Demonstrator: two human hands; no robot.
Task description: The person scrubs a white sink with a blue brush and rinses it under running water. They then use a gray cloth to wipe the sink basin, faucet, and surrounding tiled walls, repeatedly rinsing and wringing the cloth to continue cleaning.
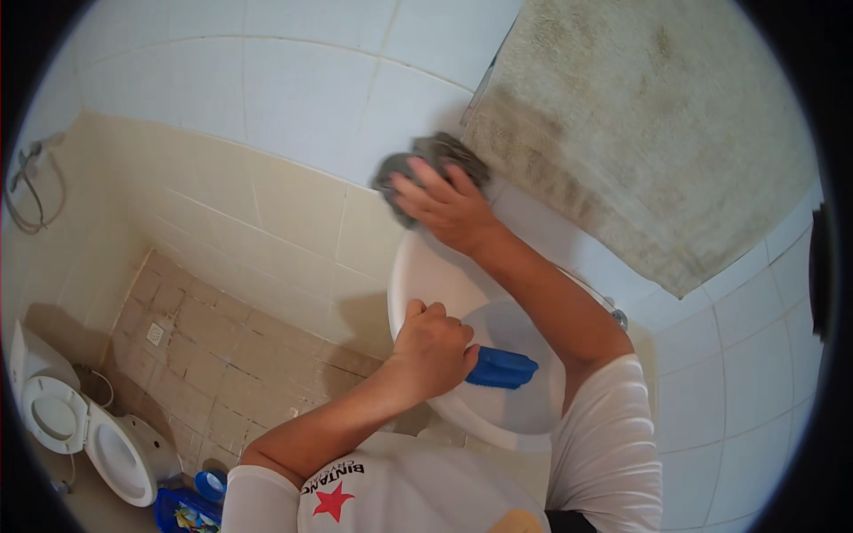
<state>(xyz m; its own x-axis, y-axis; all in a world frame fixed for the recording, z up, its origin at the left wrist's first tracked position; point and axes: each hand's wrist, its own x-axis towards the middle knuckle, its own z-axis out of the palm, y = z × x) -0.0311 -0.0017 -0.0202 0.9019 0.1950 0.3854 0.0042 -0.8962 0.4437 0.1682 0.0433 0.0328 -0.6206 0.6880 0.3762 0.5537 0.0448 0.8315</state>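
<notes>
My right hand (450,211) presses a crumpled dark grey cloth (395,169) against the tiled wall, just past the far rim of a white washbasin (426,266). Its fingers lie over the cloth, slightly apart and a little blurred. Closer to me, my left hand (433,349) is closed over the basin's left side. A blue scrubbing brush (503,367) sticks out from under its thumb into the bowl, bristles showing along the near edge. The part of the brush within the fist is hidden.
A beige, stained towel (640,133) hangs at the upper right beside the basin. On the left are a white toilet (120,457), a floor drain (155,333) and a wall hose fitting (31,182). A blue package (185,511) stands by the toilet.
</notes>
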